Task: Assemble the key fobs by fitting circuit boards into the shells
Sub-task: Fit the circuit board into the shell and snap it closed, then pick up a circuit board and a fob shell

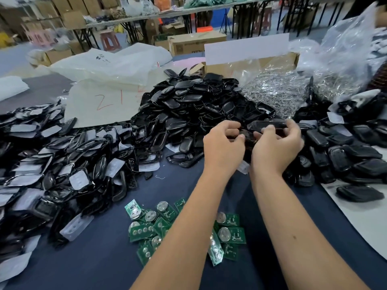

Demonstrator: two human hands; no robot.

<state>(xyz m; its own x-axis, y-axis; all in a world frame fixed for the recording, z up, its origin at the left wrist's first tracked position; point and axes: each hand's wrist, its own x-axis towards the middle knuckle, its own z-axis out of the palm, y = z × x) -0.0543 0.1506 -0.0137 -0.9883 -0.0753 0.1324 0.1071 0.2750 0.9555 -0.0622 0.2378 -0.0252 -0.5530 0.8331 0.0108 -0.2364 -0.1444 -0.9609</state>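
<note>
Both hands close a black shell over a crowded surface.

Circuit boards lie nearest; beyond, the left hand and right hand each grip the shell. A misaligned press could jam it, or drop it into the shell pile behind.
</note>
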